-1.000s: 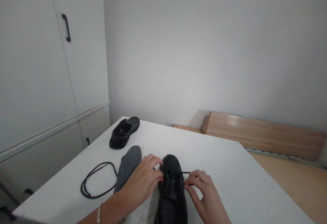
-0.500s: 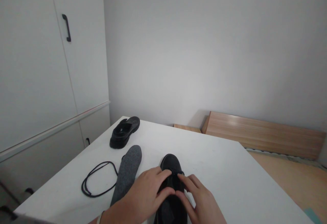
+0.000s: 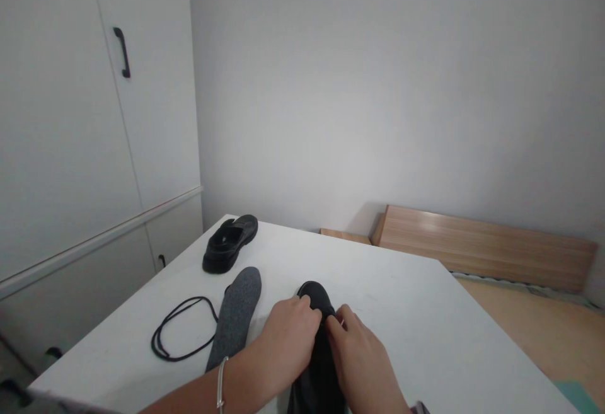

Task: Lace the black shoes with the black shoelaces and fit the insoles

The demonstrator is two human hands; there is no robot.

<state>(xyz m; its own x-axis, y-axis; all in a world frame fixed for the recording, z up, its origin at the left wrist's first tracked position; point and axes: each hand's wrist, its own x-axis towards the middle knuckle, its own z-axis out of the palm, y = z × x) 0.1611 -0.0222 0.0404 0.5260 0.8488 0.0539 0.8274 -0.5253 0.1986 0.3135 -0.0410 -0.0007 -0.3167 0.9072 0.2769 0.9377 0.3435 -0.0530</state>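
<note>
"From the head view, where is the black, round-toed, leather-looking shoe [image 3: 322, 379] lying?"

"It is lying on the white, flat-topped table [image 3: 401, 288], between the hands, its long axis running near to far, the toe pointing far."

"Which hand is nearer?"

"Both are touching it: the left hand [image 3: 290, 332] is covering the upper from the left, the right hand [image 3: 362, 357] is resting against the right side; their fingertips are almost meeting just behind the toe."

"And each grip?"

"Fingers are resting bent on the upper; I cannot tell whether either is pinching anything."
</note>
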